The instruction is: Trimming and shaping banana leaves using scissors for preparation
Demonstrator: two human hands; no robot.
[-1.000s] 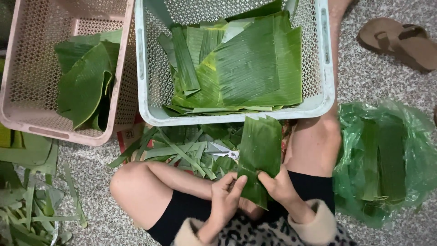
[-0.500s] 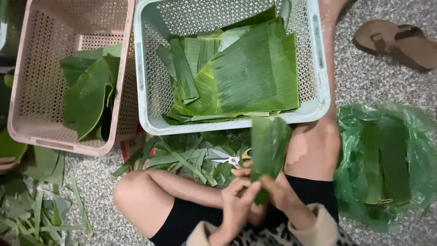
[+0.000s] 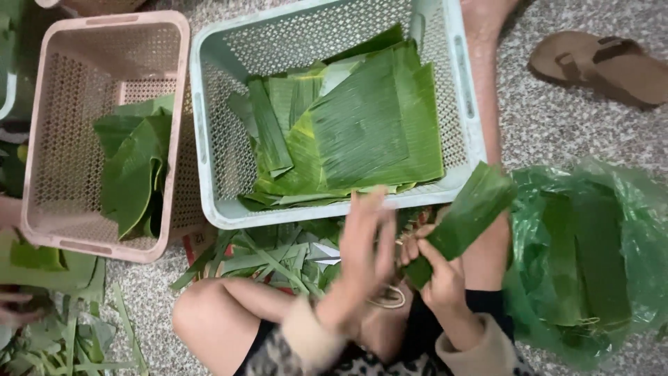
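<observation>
Right hand [image 3: 440, 278] grips 1 folded green banana-leaf strip [image 3: 465, 217]; left hand [image 3: 365, 244], fingers spread open, hovers by the pale-blue plastic basket [image 3: 209, 174].

The left hand [image 3: 365, 247] is raised in front of the body with its palm turned away from the camera, the fingers stretched out, close together and pointing up and away; it is motion-blurred and grips nothing, and its forearm slopes down to a cuffed sleeve at the lower edge of the view. The right hand [image 3: 438, 275] sits just beside it, lower and nearer the lap, with the fingers curled shut and the thumb pressed across the top in a pinch, the wrist bent slightly inward. Both forearms come up from the bottom of the frame, and the two hands nearly touch.
</observation>
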